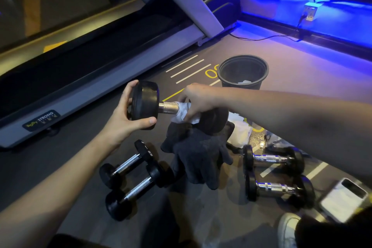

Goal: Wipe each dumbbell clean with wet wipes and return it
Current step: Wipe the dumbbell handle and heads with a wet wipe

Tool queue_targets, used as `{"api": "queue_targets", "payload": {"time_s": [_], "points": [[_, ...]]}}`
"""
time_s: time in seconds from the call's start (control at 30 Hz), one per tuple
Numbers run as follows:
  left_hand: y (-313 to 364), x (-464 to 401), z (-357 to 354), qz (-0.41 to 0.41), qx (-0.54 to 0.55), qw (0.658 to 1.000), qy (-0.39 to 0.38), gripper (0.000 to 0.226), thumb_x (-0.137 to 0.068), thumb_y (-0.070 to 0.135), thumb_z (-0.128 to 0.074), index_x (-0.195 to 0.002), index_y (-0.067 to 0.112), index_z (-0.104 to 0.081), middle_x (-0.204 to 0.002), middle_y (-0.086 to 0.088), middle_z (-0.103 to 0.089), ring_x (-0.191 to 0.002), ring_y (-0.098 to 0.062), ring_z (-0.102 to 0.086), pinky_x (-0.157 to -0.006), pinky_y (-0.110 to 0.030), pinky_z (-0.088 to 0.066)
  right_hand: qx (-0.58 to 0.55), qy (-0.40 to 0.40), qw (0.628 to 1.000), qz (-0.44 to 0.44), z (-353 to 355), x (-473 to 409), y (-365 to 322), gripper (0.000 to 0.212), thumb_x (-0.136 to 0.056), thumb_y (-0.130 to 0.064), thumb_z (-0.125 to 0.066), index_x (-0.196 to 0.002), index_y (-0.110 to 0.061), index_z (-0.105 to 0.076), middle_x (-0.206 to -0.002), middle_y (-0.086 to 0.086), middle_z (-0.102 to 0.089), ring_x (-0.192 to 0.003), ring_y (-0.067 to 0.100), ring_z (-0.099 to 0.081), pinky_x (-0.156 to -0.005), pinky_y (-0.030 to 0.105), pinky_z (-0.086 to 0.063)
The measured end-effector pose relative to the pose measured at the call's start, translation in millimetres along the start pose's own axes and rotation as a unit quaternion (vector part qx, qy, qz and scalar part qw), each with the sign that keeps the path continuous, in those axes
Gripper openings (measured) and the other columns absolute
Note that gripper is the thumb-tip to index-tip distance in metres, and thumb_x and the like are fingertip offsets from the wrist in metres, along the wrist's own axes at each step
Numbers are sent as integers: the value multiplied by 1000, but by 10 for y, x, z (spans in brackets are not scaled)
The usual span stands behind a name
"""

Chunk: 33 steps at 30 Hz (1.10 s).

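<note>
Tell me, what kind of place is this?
Most likely a gym: a treadmill stands at the left, small dumbbells lie on a dark floor painted with lines, and a person is wiping a bigger dumbbell.

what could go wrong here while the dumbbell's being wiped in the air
1. The left hand holds the raised dumbbell only by one end weight; a wet surface might let it slip.
2. If dropped, it would likely land on the grey glove or the two small dumbbells lying right below.
3. The wet wipe is bunched round the handle under the right hand, so parts of the knurled grip may be missed.
</note>
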<state>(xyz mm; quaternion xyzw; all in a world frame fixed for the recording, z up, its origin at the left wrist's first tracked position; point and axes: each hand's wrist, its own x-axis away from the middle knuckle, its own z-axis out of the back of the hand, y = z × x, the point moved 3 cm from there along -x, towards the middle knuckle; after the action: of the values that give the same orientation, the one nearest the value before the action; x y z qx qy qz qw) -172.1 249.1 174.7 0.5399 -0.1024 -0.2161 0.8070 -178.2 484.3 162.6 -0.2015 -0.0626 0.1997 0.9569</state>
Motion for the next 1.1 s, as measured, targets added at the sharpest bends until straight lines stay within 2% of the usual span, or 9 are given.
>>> {"api": "queue_targets", "payload": {"time_s": [0.1, 0.2, 0.27, 0.33, 0.57, 0.7, 0.83, 0.97, 1.1], "points": [[-11, -1, 7, 3, 4, 1000, -1, 111, -53, 37, -89, -147, 54, -31, -143, -8, -49, -129, -22, -54, -104, -39, -50, -5, -12, 1000, -4, -11, -32, 13, 44, -69, -40, -85, -105, -20, -71, -81, -6, -62, -78, 18, -56, -63, 27, -38], [-13, 6, 6, 2, 5, 1000, 0, 112, -53, 36, -89, -147, 54, -31, -142, -10, -50, -127, -24, -56, -103, -37, -51, -35, -32, 999, 7, -33, -48, 29, 39, -74, -37, -84, -105, -19, -69, -77, -11, -59, -68, 8, -53, -57, 18, -37], [-10, 2, 1, 0, 6, 1000, -1, 112, -53, 35, -89, -147, 54, -32, -142, -11, -50, -126, -25, -57, -100, -33, -52, -41, -36, 998, 13, -34, -65, 36, 34, -79, -37, -81, -102, -15, -68, -77, -7, -59, -66, 11, -51, -51, 12, -33], [-4, -1, -3, -3, 7, 1000, -1, 112, -53, 35, -89, -147, 53, -31, -142, -12, -50, -126, -24, -57, -101, -33, -51, -44, -34, 998, 13, -33, -82, 43, 35, -82, -40, -78, -100, -12, -69, -79, -2, -60, -69, 17, -51, -52, 16, -34], [-5, -1, -4, -5, 5, 1000, 0, 112, -53, 36, -89, -147, 52, -31, -139, -11, -52, -121, -18, -60, -100, -33, -51, -65, -60, 996, 3, -58, -129, 42, 31, -82, -44, -77, -96, -17, -68, -76, -5, -61, -65, 10, -52, -55, 21, -37], [-31, 2, 13, 1, 9, 1000, 1, 111, -54, 36, -89, -147, 53, -31, -140, -9, -53, -122, -18, -60, -101, -35, -51, -65, -61, 996, -3, -68, -170, 43, 36, -80, -46, -78, -97, -15, -72, -80, 2, -66, -69, 17, -53, -59, 26, -40], [-43, 4, 11, -1, 8, 1000, 2, 111, -54, 37, -89, -147, 52, -31, -141, -9, -51, -122, -15, -58, -99, -30, -49, -58, -79, 995, -6, -53, -195, 26, 37, -81, -47, -77, -101, -16, -73, -79, 1, -63, -68, 16, -51, -58, 26, -39], [-7, -8, 9, -12, 2, 1000, -10, 112, -55, 37, -89, -148, 52, -30, -142, -6, -52, -127, -19, -56, -104, -34, -48, -98, -127, 986, -42, -37, -225, 40, 32, -81, -40, -78, -101, -16, -71, -80, -4, -64, -67, 12, -57, -58, 25, -43], [63, -9, -43, -28, -5, 999, -27, 113, -55, 33, -88, -151, 44, -29, -134, 3, -55, -120, -7, -59, -98, -20, -48, -156, -168, 970, -75, -81, -210, 39, 34, -82, -28, -79, -108, -10, -67, -86, 0, -70, -75, 17, -66, -63, 26, -53]]}}
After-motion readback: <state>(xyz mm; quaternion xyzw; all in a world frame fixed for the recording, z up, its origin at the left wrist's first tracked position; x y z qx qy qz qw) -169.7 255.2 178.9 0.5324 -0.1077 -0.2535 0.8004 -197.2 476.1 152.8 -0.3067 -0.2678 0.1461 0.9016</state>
